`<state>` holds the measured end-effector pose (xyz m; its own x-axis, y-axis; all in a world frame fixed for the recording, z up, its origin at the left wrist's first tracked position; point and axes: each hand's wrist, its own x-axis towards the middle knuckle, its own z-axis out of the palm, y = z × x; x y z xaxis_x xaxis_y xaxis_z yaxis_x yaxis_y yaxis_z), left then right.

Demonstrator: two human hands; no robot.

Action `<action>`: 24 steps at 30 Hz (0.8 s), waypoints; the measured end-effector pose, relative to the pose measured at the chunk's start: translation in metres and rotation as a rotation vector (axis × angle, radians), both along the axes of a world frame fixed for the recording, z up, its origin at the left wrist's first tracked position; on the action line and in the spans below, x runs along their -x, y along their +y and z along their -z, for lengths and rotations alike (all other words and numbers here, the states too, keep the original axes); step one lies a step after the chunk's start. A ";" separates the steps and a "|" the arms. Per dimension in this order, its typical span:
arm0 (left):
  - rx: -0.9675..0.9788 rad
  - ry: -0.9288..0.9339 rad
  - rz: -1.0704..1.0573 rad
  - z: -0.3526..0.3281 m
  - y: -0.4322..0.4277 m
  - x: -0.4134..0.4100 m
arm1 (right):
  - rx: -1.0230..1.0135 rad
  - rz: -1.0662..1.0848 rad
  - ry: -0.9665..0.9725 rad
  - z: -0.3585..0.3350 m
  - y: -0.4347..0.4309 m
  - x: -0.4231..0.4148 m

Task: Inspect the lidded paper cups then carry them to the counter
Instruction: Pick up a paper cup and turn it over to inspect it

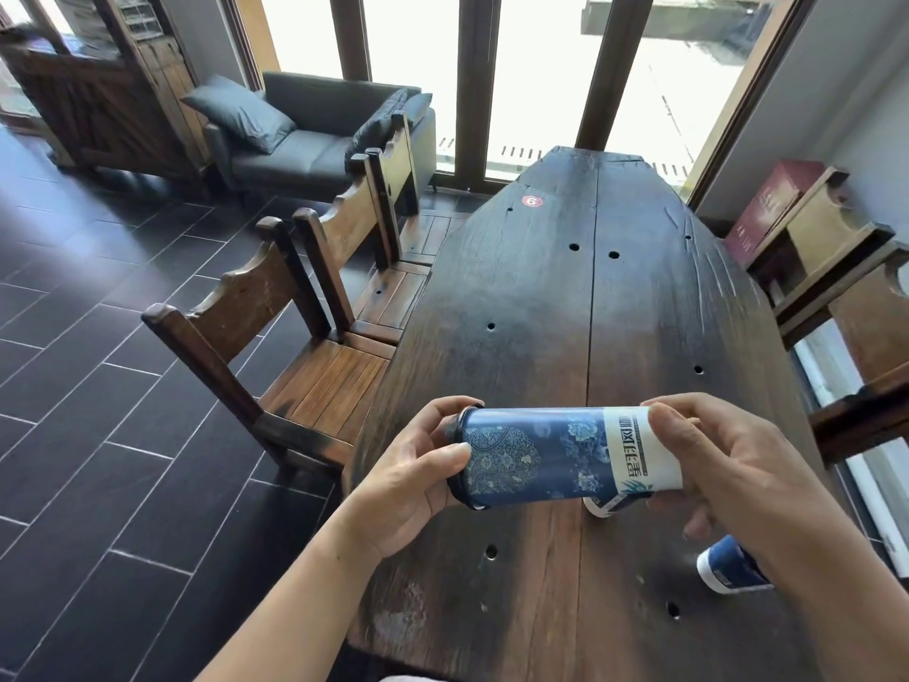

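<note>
Third cup point(733, 568), blue with a white band, lies on its side at the near right of the counter point(541, 312), partly hidden behind the right forearm. Just beyond it, both hands hold one blue patterned paper cup point(556, 455) sideways above the counter. Left hand point(413, 477): grip closed on the dark lid point(455, 430) end, thumb across the cup wall, fingers curled over the lid rim. Right hand point(738, 465): grip closed on the white printed base end, thumb on top. Second cup point(602, 507) on the counter right under the held one, only its white end visible. The counter is dark wood planks with small round holes, and a red sticker point(532, 201) marked 6 sits near the far end. Two wooden chairs point(275, 347) stand along its left side. A red box point(767, 209) is on the right by the wall. A grey sofa point(315, 135) stands far left in front of tall windows point(546, 66).
</note>
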<state>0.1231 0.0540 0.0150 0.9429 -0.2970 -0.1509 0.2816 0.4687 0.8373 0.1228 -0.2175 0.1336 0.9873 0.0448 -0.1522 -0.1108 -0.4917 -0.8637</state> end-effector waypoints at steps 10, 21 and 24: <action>0.095 0.073 0.037 0.000 0.001 -0.001 | -0.030 -0.050 -0.099 0.000 0.001 0.003; 0.087 0.086 0.022 -0.006 0.000 -0.001 | 0.026 -0.192 -0.211 0.002 -0.002 0.004; 0.079 0.075 0.019 -0.007 0.000 -0.002 | 0.025 -0.193 -0.223 0.003 -0.003 0.001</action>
